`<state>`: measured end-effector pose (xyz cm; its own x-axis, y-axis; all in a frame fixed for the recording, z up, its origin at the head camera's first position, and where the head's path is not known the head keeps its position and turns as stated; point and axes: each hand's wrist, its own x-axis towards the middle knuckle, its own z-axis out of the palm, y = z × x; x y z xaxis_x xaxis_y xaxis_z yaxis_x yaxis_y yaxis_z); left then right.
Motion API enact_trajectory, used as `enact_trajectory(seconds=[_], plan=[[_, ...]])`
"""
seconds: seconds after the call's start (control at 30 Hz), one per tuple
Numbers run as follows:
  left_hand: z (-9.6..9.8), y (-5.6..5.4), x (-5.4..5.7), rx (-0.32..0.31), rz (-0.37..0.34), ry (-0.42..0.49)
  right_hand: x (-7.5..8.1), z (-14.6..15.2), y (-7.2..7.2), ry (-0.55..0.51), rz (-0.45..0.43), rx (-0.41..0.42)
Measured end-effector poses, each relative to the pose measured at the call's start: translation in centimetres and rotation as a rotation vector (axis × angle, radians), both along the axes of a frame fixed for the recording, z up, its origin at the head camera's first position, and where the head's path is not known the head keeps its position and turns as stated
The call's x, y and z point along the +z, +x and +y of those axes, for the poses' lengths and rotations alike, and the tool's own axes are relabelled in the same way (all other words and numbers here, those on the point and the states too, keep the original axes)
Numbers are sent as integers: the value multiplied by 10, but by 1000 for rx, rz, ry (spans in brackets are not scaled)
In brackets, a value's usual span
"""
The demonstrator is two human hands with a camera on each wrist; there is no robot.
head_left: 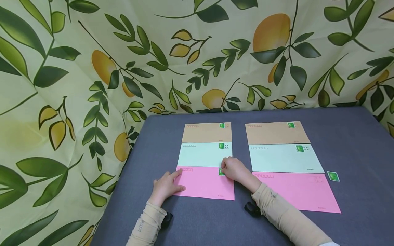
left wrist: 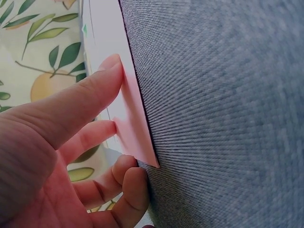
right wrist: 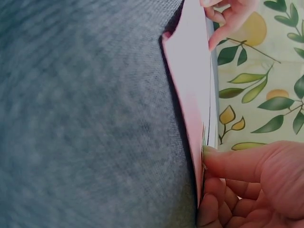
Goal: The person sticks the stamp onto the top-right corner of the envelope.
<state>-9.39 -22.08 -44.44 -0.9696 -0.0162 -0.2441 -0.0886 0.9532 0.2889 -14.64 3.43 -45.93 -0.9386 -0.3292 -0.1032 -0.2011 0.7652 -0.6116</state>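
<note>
The left pink envelope [head_left: 203, 186] lies flat at the front of a column of three envelopes. My left hand [head_left: 165, 187] rests at its left edge, thumb and index finger lying on the paper; in the left wrist view its other fingers [left wrist: 130, 183] bend loosely beside the corner. At the upper right corner of this envelope, my right hand [head_left: 235, 169] pinches a green stamp [head_left: 220, 172] between thumb and curled fingers. The hand partly covers the stamp, and in the right wrist view the stamp appears edge-on under the thumb [right wrist: 228, 161].
Behind it lie a mint envelope [head_left: 197, 155] and a brown envelope [head_left: 203, 134], each bearing a green stamp. A second column stands to the right, its pink envelope [head_left: 295, 188] unstamped. A loose green stamp [head_left: 333, 176] lies beside that on the dark tablecloth [head_left: 363, 212].
</note>
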Motion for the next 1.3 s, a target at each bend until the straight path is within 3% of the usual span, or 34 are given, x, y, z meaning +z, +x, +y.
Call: enact_trajectory(seconds=[0.47, 0.77, 1.1, 1.3], plan=[[-1, 0, 2, -26, 22, 11, -1, 3, 1, -12, 12, 16], [-1, 0, 3, -37, 2, 12, 1, 0, 5, 9, -45, 10], [-6, 0, 9, -123, 7, -14, 1, 1, 6, -45, -71, 36], [0, -6, 16, -172, 71, -51, 8, 5, 8, -69, -42, 60]])
